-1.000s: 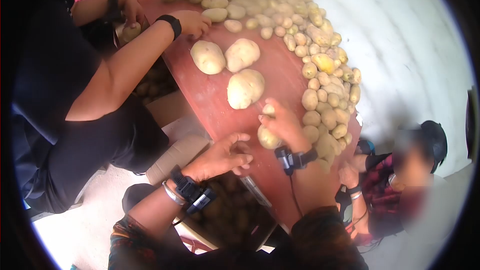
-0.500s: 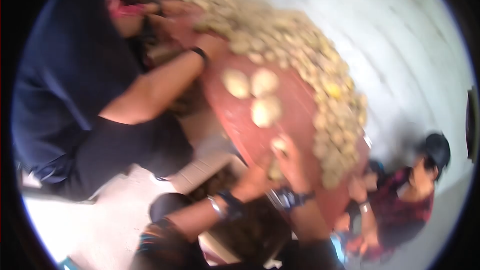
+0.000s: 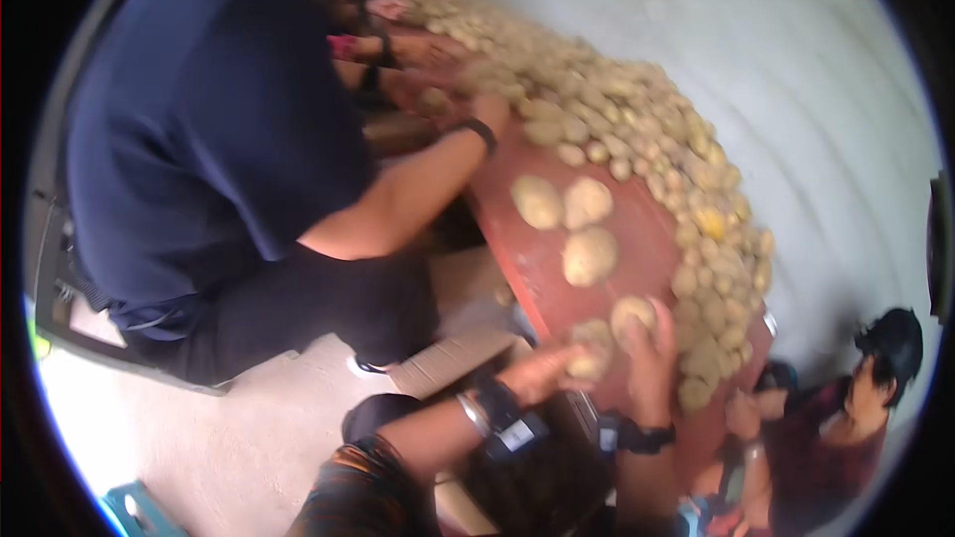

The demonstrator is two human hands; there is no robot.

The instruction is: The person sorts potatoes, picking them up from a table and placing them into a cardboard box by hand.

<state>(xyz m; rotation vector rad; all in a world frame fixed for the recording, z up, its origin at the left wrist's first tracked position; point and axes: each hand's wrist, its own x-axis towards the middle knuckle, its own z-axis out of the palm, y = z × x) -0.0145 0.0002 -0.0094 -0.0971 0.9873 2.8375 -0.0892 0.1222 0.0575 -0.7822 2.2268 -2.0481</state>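
Note:
My left hand (image 3: 547, 370) has its fingers round a potato (image 3: 589, 350) near the edge of the red table (image 3: 537, 278). Close to its right, my right hand (image 3: 652, 358) grips another potato (image 3: 632, 315), held up by the fingertips. Beyond my hands lie three large potatoes: one at the left (image 3: 537, 202), one at the right (image 3: 589, 203) and one nearer to me (image 3: 590, 257). The nearer one sits just above the potatoes in my hands in the view. Slight blur softens the fingers.
A long heap of potatoes (image 3: 617, 99) runs along the table's far side. At the left a person in dark blue (image 3: 219, 109) reaches over the table. Another person (image 3: 826, 447) is at the lower right. Cardboard (image 3: 453, 353) and a dark opening (image 3: 537, 477) lie below the table edge.
The view has swung left, so the table appears farther right and lower. My left hand, open and apart from any potato a second ago, has closed on one; my right hand still holds a potato.

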